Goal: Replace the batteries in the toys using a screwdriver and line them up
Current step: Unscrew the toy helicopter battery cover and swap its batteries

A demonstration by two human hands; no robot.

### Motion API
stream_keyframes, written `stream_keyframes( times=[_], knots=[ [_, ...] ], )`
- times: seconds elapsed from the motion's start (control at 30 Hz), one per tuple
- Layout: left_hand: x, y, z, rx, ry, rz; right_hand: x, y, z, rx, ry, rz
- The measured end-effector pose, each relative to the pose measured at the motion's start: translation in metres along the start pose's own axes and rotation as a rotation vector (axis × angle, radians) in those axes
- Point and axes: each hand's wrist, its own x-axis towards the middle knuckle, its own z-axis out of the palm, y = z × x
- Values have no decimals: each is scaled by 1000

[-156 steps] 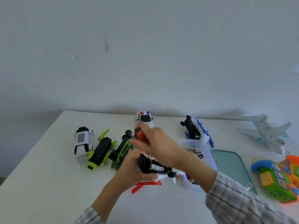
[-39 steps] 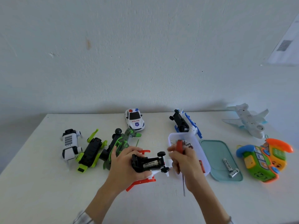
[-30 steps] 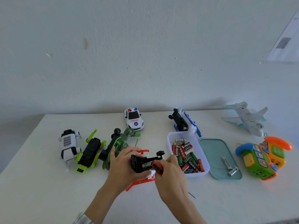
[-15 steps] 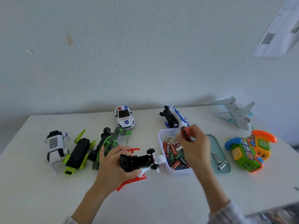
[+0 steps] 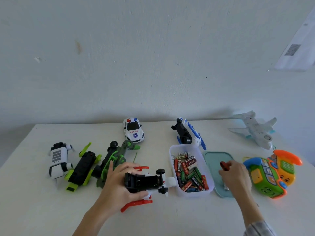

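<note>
Lying belly-up at six o'clock, the toy plane (image 5: pixel 144 182) looked light, rigid and brittle at its red wings; the left hand (image 5: pixel 119 184) wrapped its body. At three o'clock, the right hand (image 5: pixel 236 176) clutched the screwdriver (image 5: pixel 223 165) above the lid (image 5: pixel 214 160).

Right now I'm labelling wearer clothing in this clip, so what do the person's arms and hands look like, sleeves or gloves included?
Both hands are bare: no gloves, rings or watch show. The left hand has a bare forearm to the frame's edge. The right hand has a bare forearm ending in a pushed-up sleeve of pale checked fabric with thin dark lines.
</note>
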Motion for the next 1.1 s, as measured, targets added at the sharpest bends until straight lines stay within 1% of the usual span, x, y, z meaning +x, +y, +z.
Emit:
stream_keyframes(
  times=[0.07,0.1,0.13,0.2,0.27,0.3,0.37,0.43,0.6,0.73,0.93,1.1],
  knots=[
    [1,5,-2,-64,-30,-29,-8,-30,-10,123,3,-153],
    [1,7,-4,-105,-45,-51,-15,-48,-13,205,-48,-240],
    [1,8,-5,-135,-60,-70,-23,-67,-15,280,-132,-322],
    [1,11,-7,-150,-72,-84,-40,-100,-10,389,-359,-445],
    [2,10,-8,-150,-78,-87,-50,-128,8,375,-569,-527],
    [2,9,-8,-144,-82,-90,-49,-139,23,316,-626,-560],
    [4,8,-9,-122,-91,-84,-44,-157,53,190,-642,-597],
    [4,8,-9,-110,-102,-73,-38,-167,75,84,-634,-577],
    [5,6,-8,-97,-95,-72,-34,-165,106,-5,-653,-539],
    [7,5,-8,-104,-94,-88,-34,-157,113,-127,-623,-607],
    [7,10,-7,-138,-38,-141,-29,-158,109,-149,-628,-586],
    [-3,15,-4,-111,48,-215,-29,-151,101,48,-650,-471]
  ],
)
